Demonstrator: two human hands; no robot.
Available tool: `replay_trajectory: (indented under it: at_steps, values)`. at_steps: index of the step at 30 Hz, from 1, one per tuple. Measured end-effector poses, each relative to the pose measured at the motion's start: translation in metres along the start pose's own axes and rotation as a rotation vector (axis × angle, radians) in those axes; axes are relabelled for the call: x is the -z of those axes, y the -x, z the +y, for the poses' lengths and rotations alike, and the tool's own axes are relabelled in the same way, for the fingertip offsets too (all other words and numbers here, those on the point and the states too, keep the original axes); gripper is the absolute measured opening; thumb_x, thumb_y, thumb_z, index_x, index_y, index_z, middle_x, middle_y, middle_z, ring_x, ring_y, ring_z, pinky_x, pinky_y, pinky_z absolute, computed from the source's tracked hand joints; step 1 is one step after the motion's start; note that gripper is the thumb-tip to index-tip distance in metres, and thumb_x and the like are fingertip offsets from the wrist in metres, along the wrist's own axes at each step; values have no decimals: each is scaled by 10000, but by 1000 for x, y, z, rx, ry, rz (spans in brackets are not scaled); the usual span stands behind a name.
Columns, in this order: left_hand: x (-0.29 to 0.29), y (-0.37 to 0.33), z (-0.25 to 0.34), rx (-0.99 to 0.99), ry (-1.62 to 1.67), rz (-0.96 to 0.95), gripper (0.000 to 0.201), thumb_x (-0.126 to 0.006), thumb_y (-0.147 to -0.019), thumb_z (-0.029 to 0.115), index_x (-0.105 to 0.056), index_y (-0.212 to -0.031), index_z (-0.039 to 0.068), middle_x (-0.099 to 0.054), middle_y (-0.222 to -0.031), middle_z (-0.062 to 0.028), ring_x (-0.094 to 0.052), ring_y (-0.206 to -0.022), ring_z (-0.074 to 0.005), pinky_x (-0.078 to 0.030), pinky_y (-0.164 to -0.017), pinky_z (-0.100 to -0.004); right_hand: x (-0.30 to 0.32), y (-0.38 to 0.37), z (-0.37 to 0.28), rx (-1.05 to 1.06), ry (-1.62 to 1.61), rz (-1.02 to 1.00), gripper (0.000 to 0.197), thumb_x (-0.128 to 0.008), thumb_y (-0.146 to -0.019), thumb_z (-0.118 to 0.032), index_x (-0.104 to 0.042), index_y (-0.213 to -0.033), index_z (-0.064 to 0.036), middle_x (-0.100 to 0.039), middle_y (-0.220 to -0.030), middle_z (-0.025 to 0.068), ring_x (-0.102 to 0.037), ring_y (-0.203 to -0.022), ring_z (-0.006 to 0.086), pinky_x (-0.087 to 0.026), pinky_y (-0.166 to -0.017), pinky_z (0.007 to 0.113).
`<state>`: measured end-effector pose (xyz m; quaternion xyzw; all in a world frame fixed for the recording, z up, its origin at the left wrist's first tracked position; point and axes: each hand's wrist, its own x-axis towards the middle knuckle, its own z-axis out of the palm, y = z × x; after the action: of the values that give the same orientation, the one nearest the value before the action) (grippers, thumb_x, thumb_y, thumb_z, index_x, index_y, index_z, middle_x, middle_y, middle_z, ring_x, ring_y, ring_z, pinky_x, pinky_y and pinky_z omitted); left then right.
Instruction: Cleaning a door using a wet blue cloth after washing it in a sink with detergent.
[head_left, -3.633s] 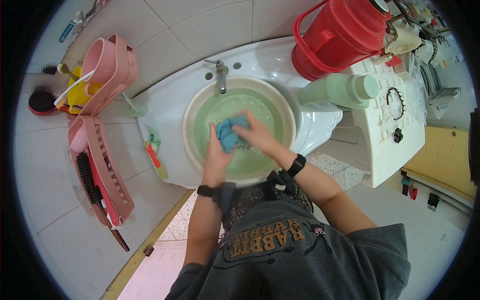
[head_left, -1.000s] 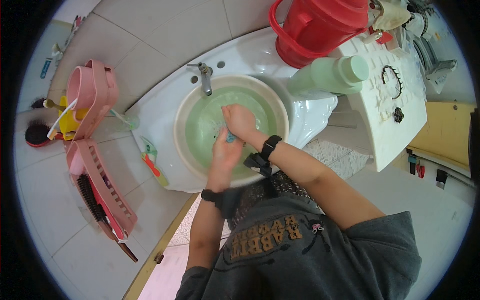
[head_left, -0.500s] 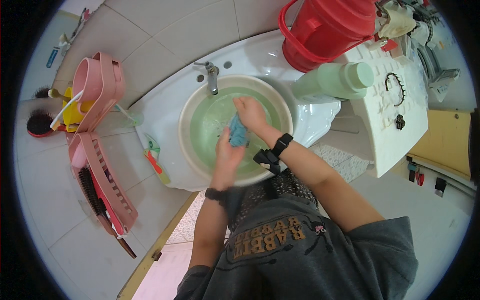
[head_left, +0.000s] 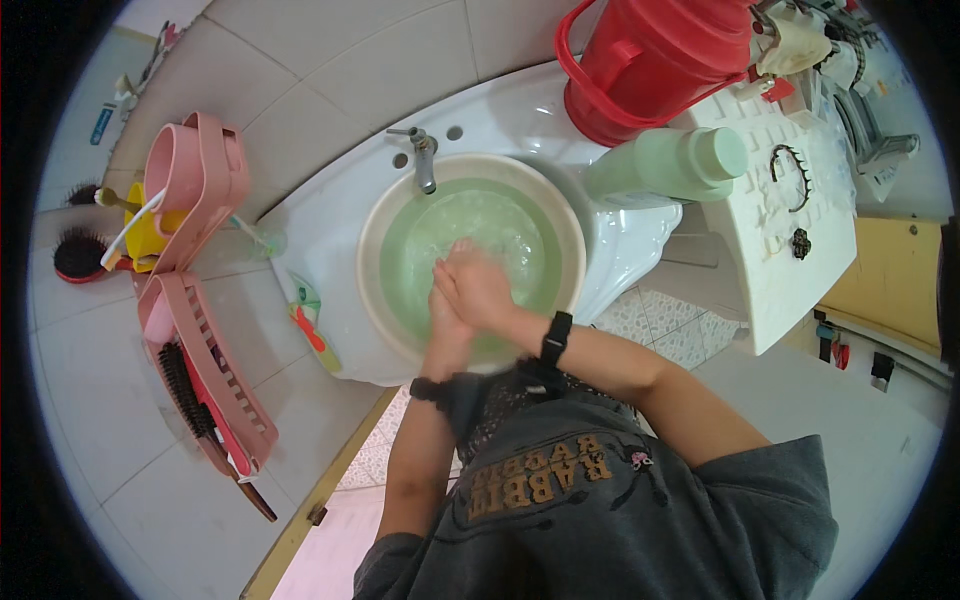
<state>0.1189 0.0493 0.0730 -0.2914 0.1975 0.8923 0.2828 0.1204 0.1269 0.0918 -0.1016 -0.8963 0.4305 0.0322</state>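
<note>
Over the near part of a cream basin [head_left: 369,245] of pale green water, my two hands are clasped together. My left hand [head_left: 449,312] lies underneath on the left, fingers curled. My right hand [head_left: 484,290], smeared by motion, closes over it from the right. The blue cloth that was between them a moment earlier is hidden now; none of it shows in the water, so it appears to be inside the clasped hands. The water's surface is rippled and bubbly beyond my fingers.
The basin sits in a white sink [head_left: 325,225] under a metal tap [head_left: 426,165]. A green bottle [head_left: 650,170] and red bucket [head_left: 650,70] stand on the right. An orange-and-green item [head_left: 314,328] lies on the left rim, near pink wall racks [head_left: 262,425] with brushes.
My right hand has come down and toward me, closing against my left. The blue cloth has gone out of sight between them. Ripples have spread in the water.
</note>
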Motion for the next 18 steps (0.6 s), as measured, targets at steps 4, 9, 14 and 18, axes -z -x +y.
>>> replay_trajectory:
  at_steps: [4, 9, 14, 18]
  values:
    - [21, -3, -7, 3, -57, -80, 350, -404, -927, 257, -401, -1209, 49, -472, -1205, -99, -430, -1126, -224, -307, -994, -392, 15, -39, 13, -224, 19, -231, 338, -436, -854, -307, -583, -688, -52, -584, -751, 178, -554, -742, 374, -434, -677, 470]
    - [-13, 8, 2, -79, -99, 8, 372, -407, -926, 279, -382, -1233, 71, -460, -1220, -90, -430, -1125, -221, -312, -989, -383, 7, -5, -10, -33, -14, 21, 330, -428, -859, -280, -576, -699, -33, -566, -740, 193, -542, -757, 377, -425, -702, 468]
    - [2, 13, -4, 121, -60, -92, 414, -401, -924, 326, -361, -1262, 90, -446, -1246, -77, -423, -1139, -216, -311, -991, -381, -4, -20, 16, -4, 112, -118, 236, -478, -832, -207, -558, -726, -12, -580, -777, 207, -557, -753, 397, -438, -657, 479]
    - [-8, 6, -6, -5, -145, -40, 431, -384, -928, 346, -365, -1272, 87, -445, -1258, -65, -415, -1156, -219, -295, -1007, -386, 6, -35, 10, -154, -56, -16, 159, -449, -825, -145, -515, -816, -1, -560, -753, 213, -533, -770, 400, -412, -682, 482]
